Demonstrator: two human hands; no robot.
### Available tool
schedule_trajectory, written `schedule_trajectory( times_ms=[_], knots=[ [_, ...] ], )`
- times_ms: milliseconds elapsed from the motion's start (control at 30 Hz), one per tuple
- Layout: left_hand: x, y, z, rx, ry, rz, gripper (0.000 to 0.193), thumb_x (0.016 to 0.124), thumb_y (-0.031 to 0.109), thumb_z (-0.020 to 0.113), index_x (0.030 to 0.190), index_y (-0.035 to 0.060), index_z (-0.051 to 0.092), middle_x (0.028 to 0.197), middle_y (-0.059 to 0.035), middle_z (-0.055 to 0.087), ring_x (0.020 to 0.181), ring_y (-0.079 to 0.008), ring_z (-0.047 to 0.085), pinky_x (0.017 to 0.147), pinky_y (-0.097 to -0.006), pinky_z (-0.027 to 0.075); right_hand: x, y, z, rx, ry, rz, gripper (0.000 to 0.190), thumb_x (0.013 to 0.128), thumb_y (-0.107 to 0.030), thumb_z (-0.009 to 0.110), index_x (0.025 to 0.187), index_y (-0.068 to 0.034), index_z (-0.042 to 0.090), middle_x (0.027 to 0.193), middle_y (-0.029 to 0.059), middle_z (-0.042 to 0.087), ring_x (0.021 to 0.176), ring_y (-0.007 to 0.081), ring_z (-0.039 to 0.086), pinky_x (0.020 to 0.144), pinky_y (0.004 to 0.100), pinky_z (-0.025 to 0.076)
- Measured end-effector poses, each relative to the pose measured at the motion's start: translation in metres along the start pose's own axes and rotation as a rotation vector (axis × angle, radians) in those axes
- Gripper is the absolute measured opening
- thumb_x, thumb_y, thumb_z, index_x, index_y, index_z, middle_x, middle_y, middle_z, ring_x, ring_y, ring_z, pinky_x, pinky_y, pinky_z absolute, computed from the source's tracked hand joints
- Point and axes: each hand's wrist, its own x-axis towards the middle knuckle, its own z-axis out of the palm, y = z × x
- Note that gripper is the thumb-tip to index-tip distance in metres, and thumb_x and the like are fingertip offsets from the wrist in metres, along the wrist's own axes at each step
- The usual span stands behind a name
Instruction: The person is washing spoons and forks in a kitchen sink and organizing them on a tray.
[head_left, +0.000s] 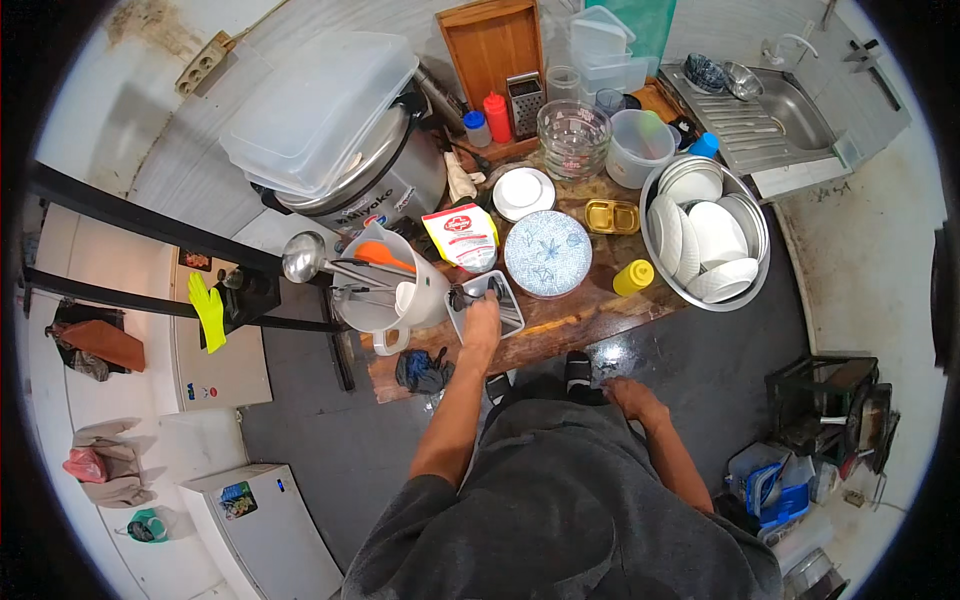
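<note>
My left hand (482, 322) reaches over a white plastic container (513, 327) of cutlery on the wooden table. Its fingers are at the dark-handled cutlery (496, 286) inside; whether they grip a piece is hidden. Left of the container, a large white plastic pitcher (427, 300) holds an orange utensil (382, 256) and other kitchen tools. A steel ladle (304, 257) sticks out of it. Behind the container stands a Lifebuoy refill pouch (460, 232). A round blue-patterned plate (547, 253) lies to its right. My right hand (632, 397) hangs by my body, holding nothing visible.
A steel basin (763, 274) of white dishes stands at the table's right end, near a yellow squeeze bottle (634, 277). Behind are a glass bowl (574, 141) and a large Miyako cooker (367, 176). A dark bundle (424, 370) sits at the front edge (386, 386).
</note>
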Motion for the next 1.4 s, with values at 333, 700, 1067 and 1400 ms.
schedule_trajectory(
  times_ms=[333, 700, 1067, 1400],
  knots=[
    [0.001, 0.000, 0.007, -0.041, 0.051, -0.063, 0.018, 0.093, 0.010, 0.048, 0.092, -0.0038, 0.060, 0.078, -0.0298, 0.066, 0.074, -0.0472, 0.067, 0.068, -0.0551, 0.054, 0.005, 0.010, 0.000, -0.049, -0.028, 0.009, 0.035, 0.099, -0.025, 0.051, 0.123, -0.003, 0.062, 0.115, 0.0230, 0.067, 0.108, 0.0413, 0.062, 0.094, 0.0499, 0.048],
    [0.006, 0.003, 0.005, -0.030, 0.048, -0.147, 0.023, 0.094, 0.017, 0.058, 0.086, -0.0027, 0.066, 0.085, -0.0289, 0.068, 0.081, -0.0454, 0.068, 0.073, -0.0539, 0.055, 0.008, 0.028, 0.005, -0.047, 0.025, -0.055, 0.033, 0.097, -0.026, 0.054, 0.120, -0.006, 0.065, 0.105, 0.0241, 0.068, 0.099, 0.0415, 0.066, 0.086, 0.0489, 0.052],
    [-0.004, 0.014, -0.002, 0.042, 0.090, -0.184, 0.023, 0.090, 0.017, 0.065, 0.081, -0.0031, 0.069, 0.081, -0.0289, 0.066, 0.077, -0.0456, 0.067, 0.070, -0.0513, 0.054, -0.008, 0.039, -0.017, 0.007, 0.014, -0.028, 0.037, 0.095, -0.028, 0.057, 0.123, -0.004, 0.062, 0.110, 0.0245, 0.067, 0.105, 0.0416, 0.063, 0.091, 0.0488, 0.050],
    [-0.057, 0.043, -0.043, -0.188, 0.352, -0.070, 0.021, 0.096, 0.015, 0.058, 0.090, -0.0026, 0.068, 0.091, -0.0236, 0.068, 0.079, -0.0425, 0.066, 0.071, -0.0488, 0.052, -0.004, 0.062, -0.017, -0.053, -0.082, -0.028, 0.041, 0.095, -0.033, 0.059, 0.124, -0.004, 0.060, 0.109, 0.0251, 0.067, 0.105, 0.0429, 0.064, 0.090, 0.0506, 0.050]
  ],
)
